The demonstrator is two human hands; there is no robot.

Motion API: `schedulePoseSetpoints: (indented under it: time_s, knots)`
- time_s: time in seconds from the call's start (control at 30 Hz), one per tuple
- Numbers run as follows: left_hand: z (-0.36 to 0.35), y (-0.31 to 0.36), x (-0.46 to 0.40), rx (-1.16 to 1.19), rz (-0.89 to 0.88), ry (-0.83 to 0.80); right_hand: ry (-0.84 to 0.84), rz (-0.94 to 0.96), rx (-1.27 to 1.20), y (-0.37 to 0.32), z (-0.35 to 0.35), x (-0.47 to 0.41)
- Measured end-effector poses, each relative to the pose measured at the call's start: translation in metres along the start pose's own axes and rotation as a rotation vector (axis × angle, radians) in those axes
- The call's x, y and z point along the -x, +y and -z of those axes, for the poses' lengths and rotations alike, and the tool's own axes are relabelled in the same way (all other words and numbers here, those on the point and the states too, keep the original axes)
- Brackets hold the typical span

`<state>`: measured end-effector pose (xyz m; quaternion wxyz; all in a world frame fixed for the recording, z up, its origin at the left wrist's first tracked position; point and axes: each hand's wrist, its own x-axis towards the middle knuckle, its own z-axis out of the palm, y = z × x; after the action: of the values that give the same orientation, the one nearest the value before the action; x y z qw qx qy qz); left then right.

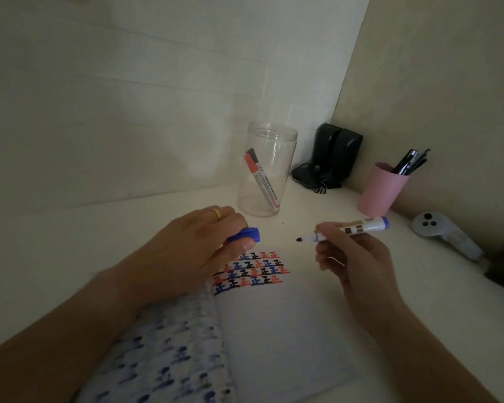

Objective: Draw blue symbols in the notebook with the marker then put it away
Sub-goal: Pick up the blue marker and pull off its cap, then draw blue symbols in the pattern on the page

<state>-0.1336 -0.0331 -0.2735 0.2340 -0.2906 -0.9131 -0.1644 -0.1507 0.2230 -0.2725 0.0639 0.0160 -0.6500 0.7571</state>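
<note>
Fingers of the right hand (352,257) pinch the uncapped marker (345,229) mid-barrel, tip pointing left and hovering clear above the counter (146,225), just beyond the notebook (277,324). The left hand (186,251) is closed around the blue cap (245,234), resting on the page's top edge beside rows of red, black and blue symbols (250,271). Judging by this, drawing comes next: lower the tip onto blank paper below the rows while the left hand steadies the page. A jar (266,170) stands behind.
</note>
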Motion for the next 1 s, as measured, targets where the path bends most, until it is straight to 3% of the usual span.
schedulePoseSetpoints:
  time_s: [0.13,0.3,0.77,1.0]
  knots:
    - [-0.010,-0.009,-0.001,0.014,-0.002,-0.115,-0.037,-0.040,0.102,-0.003,-0.010,-0.004]
    - [-0.016,-0.016,0.001,0.094,0.032,-0.212,-0.057,0.047,0.316,0.015,0.000,0.007]
    - [-0.021,-0.020,0.000,0.149,0.045,-0.202,-0.153,0.132,0.518,0.023,0.000,0.006]
    - [-0.020,-0.020,0.000,0.156,0.050,-0.200,-0.083,0.126,0.559,0.025,0.001,0.004]
